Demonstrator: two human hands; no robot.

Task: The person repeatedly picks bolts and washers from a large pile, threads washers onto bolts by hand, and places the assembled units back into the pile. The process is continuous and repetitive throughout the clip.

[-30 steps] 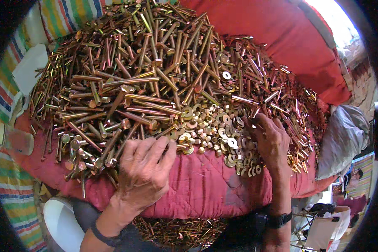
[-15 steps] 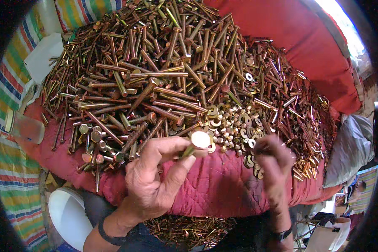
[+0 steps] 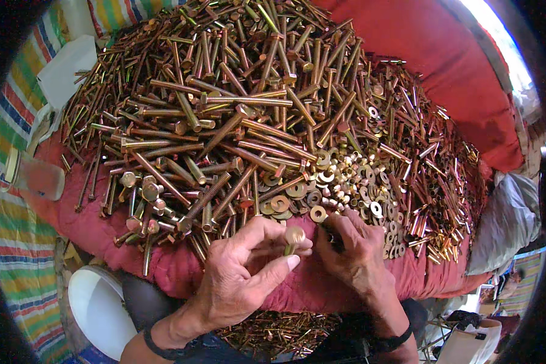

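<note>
In front of me my left hand (image 3: 239,267) pinches a bolt between thumb and fingers, and the round-looking bolt head (image 3: 295,235) points up toward me. Close beside it, my right hand (image 3: 355,252) has its fingers curled down at the front of a patch of flat washers (image 3: 317,213). Whatever its fingertips hold, if anything, is hidden under the hand. Small brass-coloured nuts (image 3: 349,182) lie among the washers. Behind my left hand rises a big heap of long threaded bolts (image 3: 249,101).
Thinner, shorter pieces (image 3: 443,200) pile up at the right. The heap sits on red quilted cloth (image 3: 139,255). A clear jar (image 3: 39,176) is at the left and a white bucket (image 3: 97,309) at lower left. More bolts (image 3: 279,333) lie below the cloth's front edge.
My right hand has come left and down to the front of the washers, beside my left hand. The left hand has moved slightly right and lower, still pinching the bolt.
</note>
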